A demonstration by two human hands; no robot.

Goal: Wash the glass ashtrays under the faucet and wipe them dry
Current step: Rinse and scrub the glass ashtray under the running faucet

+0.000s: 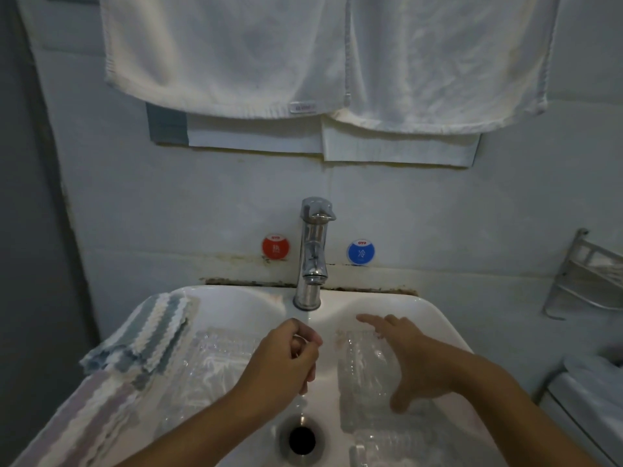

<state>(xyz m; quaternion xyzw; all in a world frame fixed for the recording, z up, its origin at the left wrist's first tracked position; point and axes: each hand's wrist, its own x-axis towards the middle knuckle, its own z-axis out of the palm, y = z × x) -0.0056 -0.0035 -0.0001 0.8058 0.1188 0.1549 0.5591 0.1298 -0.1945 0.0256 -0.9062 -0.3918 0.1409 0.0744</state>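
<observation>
Lower centre of the frame: a white ceramic basin (435,318) with a chrome single-lever faucet (313,254) at its back edge; a thin stream of water appears to be running down toward the drain (301,439).

Clear ribbed glass ashtrays are sitting in the basin: 1 group at lower left (212,369), another at lower right (367,379), with 1 more near the bottom edge (391,446). Exact count is hard to tell, the glass is see-through and overlapping.

Left hand (290,358) is curling into a loose fist in the stream, apparently holding nothing. Right hand (414,362) is spreading wide, palm down, over the right-hand ashtrays; contact is unclear.

Handling judgement: thick moulded glass, so likely heavy for its size, rigid, chippable against ceramic or other glass, and slippery when wet. Best hold is probably across 2 opposite rim edges, thumb against fingers, lifting 1 at a time.

A striped blue-and-white cloth (145,335) is lying on the basin's left rim, handy for drying. White towels (236,52) are hanging at the top of the frame.
</observation>
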